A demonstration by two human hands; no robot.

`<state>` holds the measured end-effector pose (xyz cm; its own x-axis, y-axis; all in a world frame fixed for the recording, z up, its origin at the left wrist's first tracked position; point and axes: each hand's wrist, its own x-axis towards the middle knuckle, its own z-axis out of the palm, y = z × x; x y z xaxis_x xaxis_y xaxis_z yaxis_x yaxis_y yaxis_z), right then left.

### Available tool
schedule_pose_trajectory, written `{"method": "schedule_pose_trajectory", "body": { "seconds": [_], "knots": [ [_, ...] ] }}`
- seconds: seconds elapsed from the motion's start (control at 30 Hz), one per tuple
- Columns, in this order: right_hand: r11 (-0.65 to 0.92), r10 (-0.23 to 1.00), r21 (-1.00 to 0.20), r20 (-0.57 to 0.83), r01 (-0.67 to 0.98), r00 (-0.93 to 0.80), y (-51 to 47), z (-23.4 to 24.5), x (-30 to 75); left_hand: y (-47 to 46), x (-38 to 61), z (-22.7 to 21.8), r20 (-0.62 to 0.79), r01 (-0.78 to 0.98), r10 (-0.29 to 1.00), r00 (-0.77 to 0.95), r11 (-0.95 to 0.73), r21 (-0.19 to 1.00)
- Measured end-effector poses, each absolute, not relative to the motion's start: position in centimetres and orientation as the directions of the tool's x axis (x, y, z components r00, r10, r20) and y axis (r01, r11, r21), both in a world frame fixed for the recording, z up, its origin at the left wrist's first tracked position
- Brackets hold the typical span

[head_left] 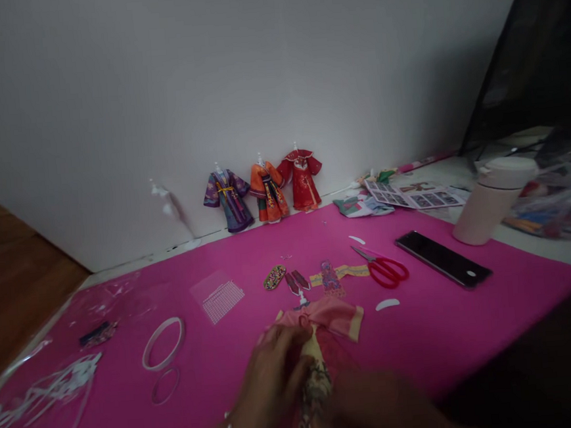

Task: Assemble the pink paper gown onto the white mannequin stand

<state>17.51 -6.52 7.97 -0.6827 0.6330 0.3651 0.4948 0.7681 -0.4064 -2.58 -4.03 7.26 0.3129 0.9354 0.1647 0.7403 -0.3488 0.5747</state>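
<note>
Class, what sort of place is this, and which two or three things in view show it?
Probably a home craft table for miniature costumes: a pink mat, three tiny robes standing against the wall, red scissors, and the left hand on a pink robe.

No legible text; printed sheets (415, 194) by wall too small to read.

The head-worn camera looks forward and down over the pink mat (471, 318) toward the white wall (206, 82), with the left hand (273, 373) close below.
</note>
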Motion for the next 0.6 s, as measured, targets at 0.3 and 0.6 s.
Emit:
{"method": "schedule_pose_trajectory", "body": {
  "seconds": [0.3, 0.6],
  "knots": [
    [0.736, 0.676, -0.373, 0.46, 0.565, -0.576, -4.3, 3.9, 18.0, -4.4, -2.5, 6.9, 0.176, 0.752, 0.93, 0.324, -0.366, 0.548],
    [0.783, 0.621, -0.316, 0.454, 0.537, -0.639, -4.8, 1.7, 17.1, -4.3, -2.2, 7.1, 0.195, 0.783, 0.918, 0.344, -0.395, 0.48]
  ]
}}
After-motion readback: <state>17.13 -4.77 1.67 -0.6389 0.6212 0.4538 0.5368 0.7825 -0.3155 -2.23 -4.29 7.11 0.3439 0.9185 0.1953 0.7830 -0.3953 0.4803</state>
